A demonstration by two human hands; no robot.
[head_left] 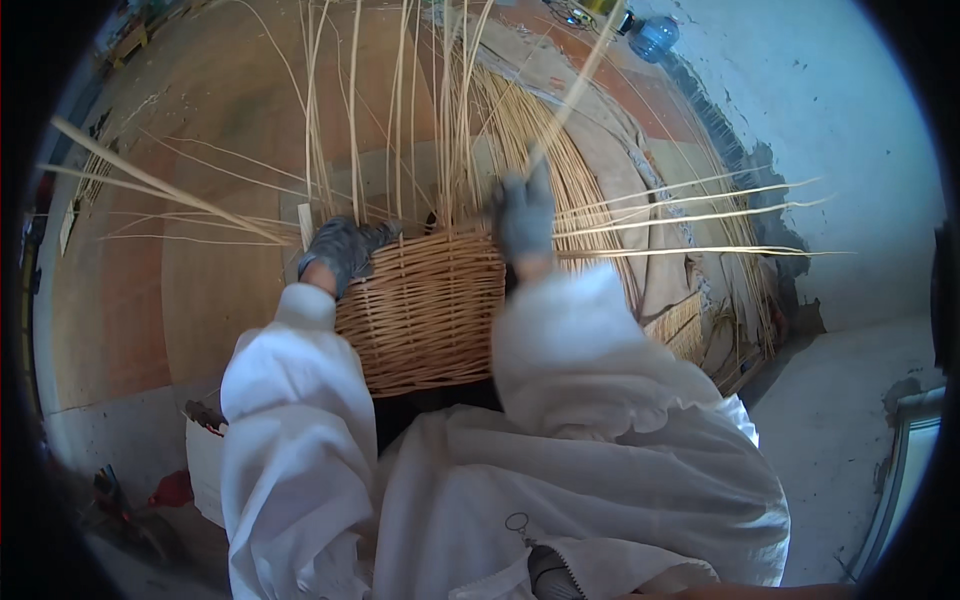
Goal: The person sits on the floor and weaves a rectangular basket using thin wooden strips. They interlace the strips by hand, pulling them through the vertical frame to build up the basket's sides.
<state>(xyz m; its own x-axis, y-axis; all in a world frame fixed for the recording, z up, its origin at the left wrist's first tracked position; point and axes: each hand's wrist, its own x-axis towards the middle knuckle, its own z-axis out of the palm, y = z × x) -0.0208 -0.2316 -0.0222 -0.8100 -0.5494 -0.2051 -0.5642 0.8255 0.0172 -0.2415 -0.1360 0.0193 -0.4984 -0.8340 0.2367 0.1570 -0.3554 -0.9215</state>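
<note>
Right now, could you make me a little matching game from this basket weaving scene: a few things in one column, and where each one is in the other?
Things:
1. left hand
2. right hand
3. plastic bottle
4. red object

Places:
A. on the floor at the top, near the white wall
B. gripping a loose willow rod above the basket's rim
C. on the floor, lower left
D. on the left rim of the wicker basket

Pairs: 1-D, 2-B, 3-A, 4-C
</note>
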